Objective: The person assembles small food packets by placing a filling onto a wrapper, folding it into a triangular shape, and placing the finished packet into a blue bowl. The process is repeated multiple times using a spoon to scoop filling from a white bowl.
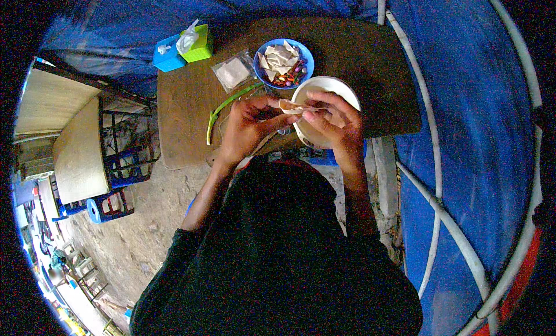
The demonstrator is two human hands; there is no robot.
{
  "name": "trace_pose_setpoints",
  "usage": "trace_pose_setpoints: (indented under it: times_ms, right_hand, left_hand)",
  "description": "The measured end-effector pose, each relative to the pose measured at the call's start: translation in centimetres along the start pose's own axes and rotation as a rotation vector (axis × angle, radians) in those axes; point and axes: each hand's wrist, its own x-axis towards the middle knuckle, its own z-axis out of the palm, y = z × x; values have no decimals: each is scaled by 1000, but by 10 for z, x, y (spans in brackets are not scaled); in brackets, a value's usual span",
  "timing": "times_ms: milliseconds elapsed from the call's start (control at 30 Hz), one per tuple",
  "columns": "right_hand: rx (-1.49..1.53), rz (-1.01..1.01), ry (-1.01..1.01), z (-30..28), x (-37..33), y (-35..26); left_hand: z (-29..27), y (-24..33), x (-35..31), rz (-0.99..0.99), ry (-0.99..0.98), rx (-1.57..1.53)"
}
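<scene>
Between my hands is a pale, folded dumpling wrapper (290, 107), held above the near edge of the table. The thumb and fingers of my left hand (244, 127) pinch its left end. My right hand (341, 126) pinches the right end, in front of a white bowl (334, 83) whose contents are mostly hidden. Behind it stands a blue bowl (308, 56) with folded pale dumplings (280, 58) piled up beside red chillies and small purple shallots (297, 75). Left of that, a clear plastic packet (233, 72) holds flat pale sheets.
A green stalk (217, 111) lies on the brown table (179, 104) beside my left hand. Blue (169, 55) and lime-green (202, 42) tissue boxes stand at the back left. Blue tarpaulin and white poles (431, 133) border the right side. Other tables and a blue stool (95, 211) are at left.
</scene>
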Motion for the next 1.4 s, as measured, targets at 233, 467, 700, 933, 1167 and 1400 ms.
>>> trace_pose_setpoints:
  times_ms: [233, 467, 700, 933, 1167, 1400]
  right_hand:
    - [-275, -325, -115, -6, 9, 3]
    - [-400, -427, -266, -14, 17, 2]
    - [-174, -196, -256, -18, 22, 8]
    - [-39, 49, -252, -18, 23, 9]
    - [-97, 206, -248, -21, 25, 24]
    - [-17, 163, -187, -15, 23, 56]
  left_hand:
    - [-2, 2, 3, 32, -53, 64]
    - [-1, 6, 4, 19, -14, 222]
    - [-1, 6, 7, 49, -46, 204]
    - [-3, -4, 15, 83, -58, 77]
    - [-3, -14, 18, -187, -34, 43]
    - [0, -33, 18, -281, 115, -160]
